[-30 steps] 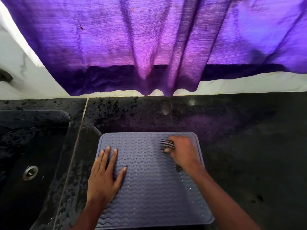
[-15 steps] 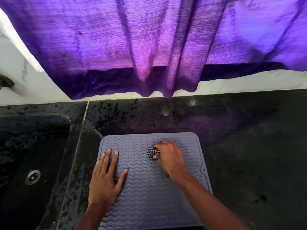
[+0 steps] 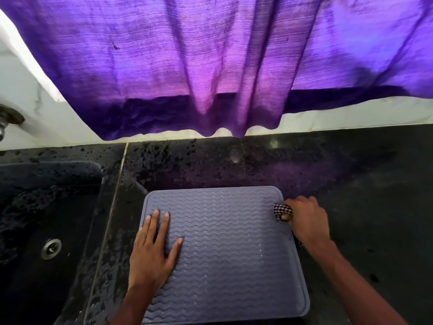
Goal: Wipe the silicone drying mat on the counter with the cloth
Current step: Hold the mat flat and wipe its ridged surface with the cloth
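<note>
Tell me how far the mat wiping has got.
Done: in the last second the cloth has passed over the far middle and right of the mat. In hand: the right hand grips the cloth at the right edge; the left hand presses the mat flat. Left, seemingly: the near half, where pale specks show.

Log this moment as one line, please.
phase: wiping | left hand: flat on drying mat, left side | right hand: grips checked cloth at mat's far-right edge
</note>
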`<state>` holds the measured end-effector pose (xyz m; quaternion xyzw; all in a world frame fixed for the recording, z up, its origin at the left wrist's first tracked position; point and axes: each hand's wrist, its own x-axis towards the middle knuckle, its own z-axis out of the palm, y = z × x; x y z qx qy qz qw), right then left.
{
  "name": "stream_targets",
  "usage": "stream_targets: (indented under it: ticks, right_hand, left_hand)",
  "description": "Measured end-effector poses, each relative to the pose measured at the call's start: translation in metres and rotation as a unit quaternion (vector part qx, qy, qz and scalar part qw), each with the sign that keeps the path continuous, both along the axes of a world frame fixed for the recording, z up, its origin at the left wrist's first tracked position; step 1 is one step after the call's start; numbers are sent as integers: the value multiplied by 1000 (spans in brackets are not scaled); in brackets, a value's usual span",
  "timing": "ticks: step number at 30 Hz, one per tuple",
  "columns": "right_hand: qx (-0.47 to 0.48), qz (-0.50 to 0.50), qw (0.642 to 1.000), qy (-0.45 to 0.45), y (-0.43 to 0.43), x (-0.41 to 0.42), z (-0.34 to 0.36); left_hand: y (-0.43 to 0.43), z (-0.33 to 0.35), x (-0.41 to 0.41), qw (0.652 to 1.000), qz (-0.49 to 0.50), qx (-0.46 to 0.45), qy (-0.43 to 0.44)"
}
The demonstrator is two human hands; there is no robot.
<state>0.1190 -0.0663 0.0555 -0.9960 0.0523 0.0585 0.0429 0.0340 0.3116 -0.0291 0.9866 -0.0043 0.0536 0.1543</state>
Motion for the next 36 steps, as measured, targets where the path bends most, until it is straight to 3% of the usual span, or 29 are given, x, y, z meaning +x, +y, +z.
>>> stream_targets:
  ticks: [2,8,13,19,26,30,32,36]
  right_hand:
    - [4,19,1000,-21,21,2,2]
    - [165,149,974,-36,136,2,-1]
    - [135,187,973,11,200,-5,-10]
    - [147,167,975,0,149,-2,-14]
    - [48,55,997,-1,24,-3,-5]
    - [16,15,1000,-12,-1,-4,-4]
    - [29,19,999,-20,14,-4,-3]
    - [160,107,980,-44,86,-6,-2]
  left_hand:
    - [1,1,0,1000,3,0,6]
    - [0,5,1,1000,6,-5,11]
    - [-1,8,1,1000,10,-6,23]
    - [0,7,1,1000,10,-6,20]
    - [0,5,1,1000,14,-4,13]
    - [-1,5,1,1000,19,-8,12]
    - [-1,5,1,1000,19,-7,10]
    - [0,4,2,1000,14,-1,5]
